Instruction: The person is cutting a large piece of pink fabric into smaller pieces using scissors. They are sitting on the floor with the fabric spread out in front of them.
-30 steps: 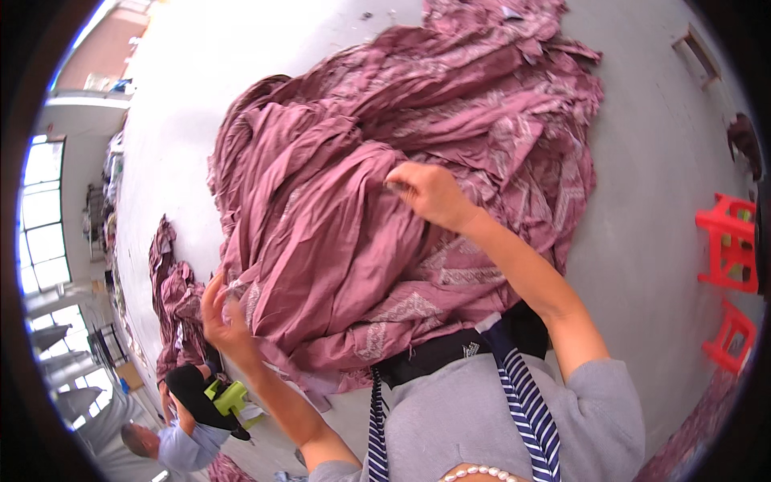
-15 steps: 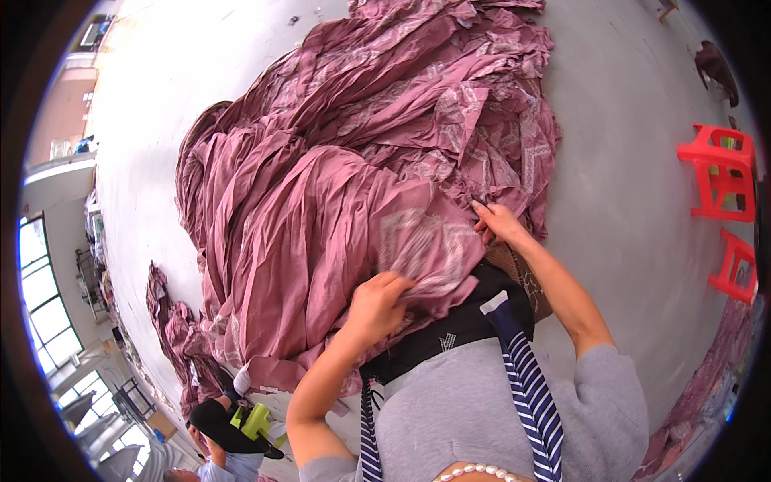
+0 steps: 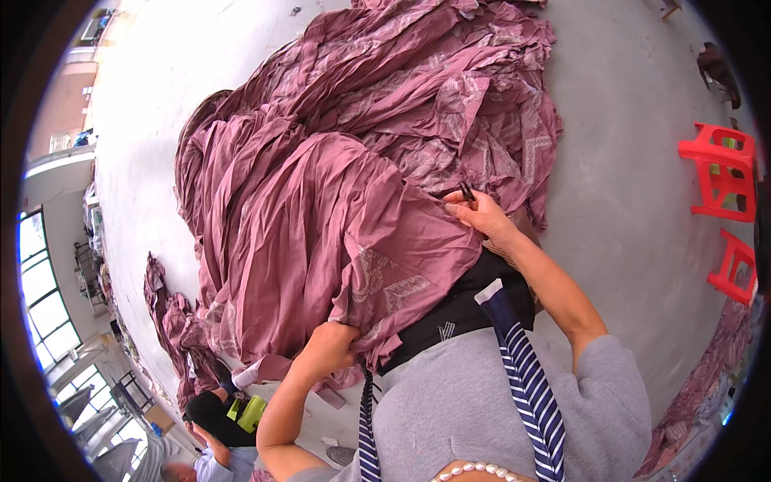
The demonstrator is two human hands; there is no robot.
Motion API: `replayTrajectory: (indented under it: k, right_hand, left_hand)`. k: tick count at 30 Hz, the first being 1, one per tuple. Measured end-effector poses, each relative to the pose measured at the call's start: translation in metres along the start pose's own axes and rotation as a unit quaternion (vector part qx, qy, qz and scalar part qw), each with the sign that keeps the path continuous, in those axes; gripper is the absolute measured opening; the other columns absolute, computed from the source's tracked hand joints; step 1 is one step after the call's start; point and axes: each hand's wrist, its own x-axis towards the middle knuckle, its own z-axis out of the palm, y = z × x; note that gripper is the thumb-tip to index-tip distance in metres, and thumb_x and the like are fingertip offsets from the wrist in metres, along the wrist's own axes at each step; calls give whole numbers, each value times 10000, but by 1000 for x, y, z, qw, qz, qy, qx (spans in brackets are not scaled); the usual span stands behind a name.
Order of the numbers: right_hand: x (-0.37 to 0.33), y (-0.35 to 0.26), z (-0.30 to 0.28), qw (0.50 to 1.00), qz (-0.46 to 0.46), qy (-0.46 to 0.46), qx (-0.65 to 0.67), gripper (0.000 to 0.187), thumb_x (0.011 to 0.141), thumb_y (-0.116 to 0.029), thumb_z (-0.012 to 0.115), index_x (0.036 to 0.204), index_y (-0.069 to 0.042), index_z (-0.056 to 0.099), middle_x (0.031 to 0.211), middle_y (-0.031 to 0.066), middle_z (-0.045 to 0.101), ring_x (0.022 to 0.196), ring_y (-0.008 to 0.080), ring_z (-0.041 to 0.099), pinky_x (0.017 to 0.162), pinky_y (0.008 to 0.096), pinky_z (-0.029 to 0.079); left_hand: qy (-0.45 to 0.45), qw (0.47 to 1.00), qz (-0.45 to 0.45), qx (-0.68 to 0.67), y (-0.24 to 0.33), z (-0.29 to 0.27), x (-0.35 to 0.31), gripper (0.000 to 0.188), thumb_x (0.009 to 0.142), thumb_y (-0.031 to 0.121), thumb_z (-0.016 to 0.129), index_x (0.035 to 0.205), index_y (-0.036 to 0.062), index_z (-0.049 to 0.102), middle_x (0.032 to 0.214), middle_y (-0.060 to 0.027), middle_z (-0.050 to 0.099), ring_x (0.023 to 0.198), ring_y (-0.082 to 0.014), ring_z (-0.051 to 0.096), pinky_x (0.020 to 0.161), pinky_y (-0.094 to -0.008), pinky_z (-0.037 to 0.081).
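A tall window [image 3: 46, 277] stands at nine o'clock and a small heap [image 3: 178, 325] of similar fabric lies at eight, with a co-worker [image 3: 215, 459] beside a green stool [image 3: 250, 413] past seven. A great pile of mauve patterned cloth [image 3: 321, 205] spreads over the pale floor [image 3: 610, 145] from nine o'clock through twelve to two, its near edge at the wearer's waist. At seven o'clock the left hand [image 3: 329, 347] is clamped on that edge, fingertips hidden in the folds. Toward three, the right hand [image 3: 484, 220] is closed around a small dark tool [image 3: 467, 192], thumb and forefinger at the cloth's edge. Two red stools [image 3: 727, 173] stand at three, near the rim.
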Motion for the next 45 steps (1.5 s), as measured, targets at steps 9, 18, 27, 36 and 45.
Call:
replayTrajectory:
  k: [9,18,27,36,45]
  right_hand:
    - [-26,-40,40,971,-173,-83,-140,168,870,-31,611,1031,-2,649,803,-67,559,649,1,421,584,159,350]
    - [-27,-23,84,830,-425,-118,-342,347,649,-13,657,987,-90,675,818,100,650,734,270,647,634,364,526]
    - [-26,-16,91,766,-476,-127,-414,375,629,-34,661,1001,-79,646,752,80,611,679,268,621,596,364,510]
    - [-35,-62,98,893,-359,-17,-270,205,788,-89,734,927,-47,590,709,54,606,580,124,606,535,226,469]
    - [-30,-92,114,921,-306,-44,-236,277,837,-134,713,1072,-38,603,716,34,610,617,51,543,552,198,426]
  left_hand:
    - [293,920,45,-256,73,-84,44,280,778,134,757,1025,40,663,802,-4,626,684,-54,548,596,-229,449]
    - [418,905,81,17,77,-100,126,374,751,301,741,1028,74,630,857,-78,614,669,-239,606,620,-326,491]
    - [409,886,57,-211,54,-82,135,84,764,70,656,841,40,664,779,-65,639,685,-173,642,602,-309,502]
    - [365,627,162,-669,37,-80,105,88,827,-33,559,897,-22,611,907,-115,655,720,-177,648,653,-271,537]
    - [325,502,224,-770,38,-71,96,99,769,-62,531,833,5,567,912,-128,640,768,-190,625,727,-306,514]
